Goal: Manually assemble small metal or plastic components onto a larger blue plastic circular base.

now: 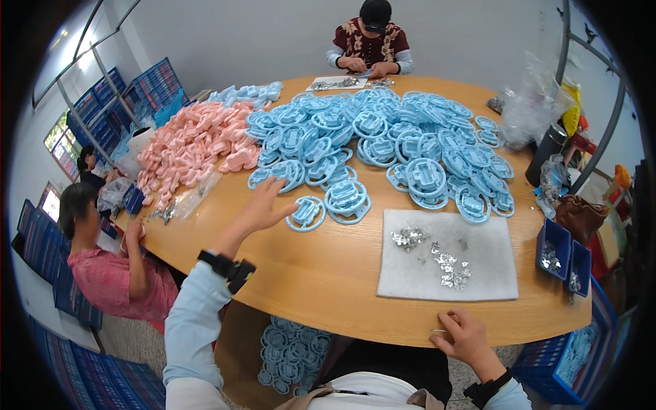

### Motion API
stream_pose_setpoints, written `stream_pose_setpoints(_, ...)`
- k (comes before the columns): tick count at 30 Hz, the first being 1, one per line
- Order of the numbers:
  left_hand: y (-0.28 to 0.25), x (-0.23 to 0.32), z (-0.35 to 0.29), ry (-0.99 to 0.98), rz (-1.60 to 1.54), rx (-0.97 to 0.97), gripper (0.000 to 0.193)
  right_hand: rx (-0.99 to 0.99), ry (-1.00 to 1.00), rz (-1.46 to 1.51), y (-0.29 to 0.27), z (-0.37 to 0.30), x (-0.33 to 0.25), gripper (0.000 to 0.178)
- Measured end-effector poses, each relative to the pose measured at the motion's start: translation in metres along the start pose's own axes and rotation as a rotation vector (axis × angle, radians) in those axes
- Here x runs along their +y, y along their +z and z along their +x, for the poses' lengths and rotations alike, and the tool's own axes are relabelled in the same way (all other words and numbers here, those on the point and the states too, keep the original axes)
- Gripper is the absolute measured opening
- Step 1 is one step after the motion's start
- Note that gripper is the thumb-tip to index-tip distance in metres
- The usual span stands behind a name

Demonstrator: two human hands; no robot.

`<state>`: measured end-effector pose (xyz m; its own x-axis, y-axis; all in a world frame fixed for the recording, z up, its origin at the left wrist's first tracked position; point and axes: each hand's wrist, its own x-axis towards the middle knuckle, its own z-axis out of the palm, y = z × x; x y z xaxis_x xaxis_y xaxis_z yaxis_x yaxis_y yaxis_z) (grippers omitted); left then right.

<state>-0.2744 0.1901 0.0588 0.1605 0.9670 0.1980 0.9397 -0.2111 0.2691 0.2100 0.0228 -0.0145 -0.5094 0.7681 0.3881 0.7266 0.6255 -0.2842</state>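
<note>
beyond and left of the left hand (256, 212), a heap of pink parts (198, 140) sits on the bench (294, 273), likely kept aside so colours don't mix. that hand grips nothing, its thumb and fingers spread at the near edge of a heap of blue rings (369, 130), which seems piled there to be within reach. one blue ring (305, 214) lies flat just right of its thumb. just beyond the right hand (468, 338), metal pieces (408, 238) lie scattered on a white pad (492, 239), probably so they don't slide. the right hand rests at the bench edge, well apart from the left, fingers loosely curled; a thin pale sliver (438, 331) shows by its fingertips, though i cannot tell if it is pinched. farther right, two blue bins (551, 239) hold more metal pieces, presumably to contain them.
</note>
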Motion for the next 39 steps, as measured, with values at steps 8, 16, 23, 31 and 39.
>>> stream_pose_setpoints(8,0.093,0.065,0.098,0.104,0.054,-0.237,0.088,-0.028,0.092,-0.002,0.0,-0.005,0.005,0.041)
stream_pose_setpoints(16,0.077,0.062,0.019,0.266,0.004,-0.405,0.085,-0.03,0.065,0.026,0.003,-0.003,0.007,0.043)
stream_pose_setpoints(23,0.054,-0.012,0.051,0.013,0.005,0.01,0.097,-0.065,0.089,0.019,0.003,-0.001,0.007,0.043)
stream_pose_setpoints(31,0.058,-0.015,0.171,-0.093,0.168,0.027,0.088,-0.027,0.082,-0.001,0.003,0.002,0.009,0.039)
stream_pose_setpoints(39,0.081,-0.022,0.182,0.079,0.057,0.209,0.052,-0.016,0.108,0.003,0.005,-0.009,0.008,0.05)
